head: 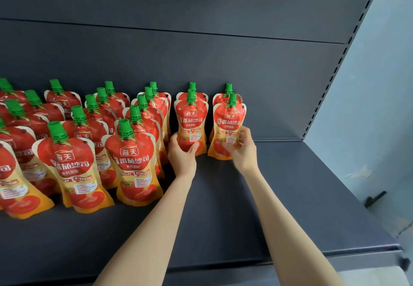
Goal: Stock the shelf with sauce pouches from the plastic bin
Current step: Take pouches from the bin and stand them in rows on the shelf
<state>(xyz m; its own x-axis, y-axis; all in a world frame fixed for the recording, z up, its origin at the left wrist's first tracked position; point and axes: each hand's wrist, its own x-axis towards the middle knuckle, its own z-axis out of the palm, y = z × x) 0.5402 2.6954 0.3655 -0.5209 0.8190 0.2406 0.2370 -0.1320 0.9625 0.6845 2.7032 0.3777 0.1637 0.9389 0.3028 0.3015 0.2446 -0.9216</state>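
Rows of red and orange sauce pouches with green caps (134, 162) stand on the dark grey shelf (290, 196), filling its left half. My left hand (182, 153) grips the lower part of an upright pouch (191, 120) that stands in front of another pouch at the shelf's back. My right hand (242, 149) grips a second upright pouch (229, 124), also in front of one behind it. Both held pouches sit near the back panel, right of the filled rows. The plastic bin is out of sight.
The shelf's back panel (201, 62) rises behind the pouches. A slotted upright (335, 71) and a pale blue wall (375, 106) bound the shelf on the right. Bare shelf surface lies right of my right hand and along the front edge (245, 261).
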